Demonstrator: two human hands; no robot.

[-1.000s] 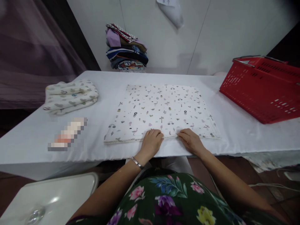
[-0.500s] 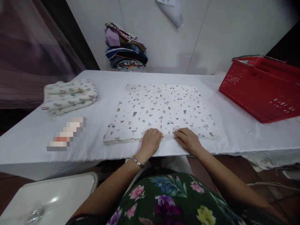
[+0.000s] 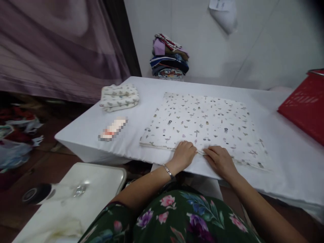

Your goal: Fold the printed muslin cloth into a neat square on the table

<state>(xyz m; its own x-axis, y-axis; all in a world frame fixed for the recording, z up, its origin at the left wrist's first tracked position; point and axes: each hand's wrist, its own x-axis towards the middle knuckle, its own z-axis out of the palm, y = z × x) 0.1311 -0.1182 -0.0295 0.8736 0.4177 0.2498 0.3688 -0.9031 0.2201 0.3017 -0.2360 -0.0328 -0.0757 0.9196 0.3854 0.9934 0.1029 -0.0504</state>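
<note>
A white cloth [image 3: 187, 118] printed with small palms, flamingos and rainbows lies flat on the table in layers. My left hand [image 3: 184, 154] closes over the middle of its near edge, fingers on top, thumb side toward the right. Just to the right, my right hand [image 3: 220, 161] pinches the same edge. Between the two hands a short stretch of the layered edge shows, slightly raised. Both thumbs are mostly hidden.
At the table's left lie a folded patterned cloth [image 3: 120, 98] and a pixelated object [image 3: 113, 129]. A red basket [image 3: 305, 106] stands on the right. Behind the white table [image 3: 149, 88] is a stack of folded fabrics [image 3: 170, 59]. A white sewing-machine-like surface [image 3: 101, 172] sits below left.
The head view has turned left, so the table and cloth appear further right and tilted. Both hands stay on the cloth's near edge, about the same distance apart.
</note>
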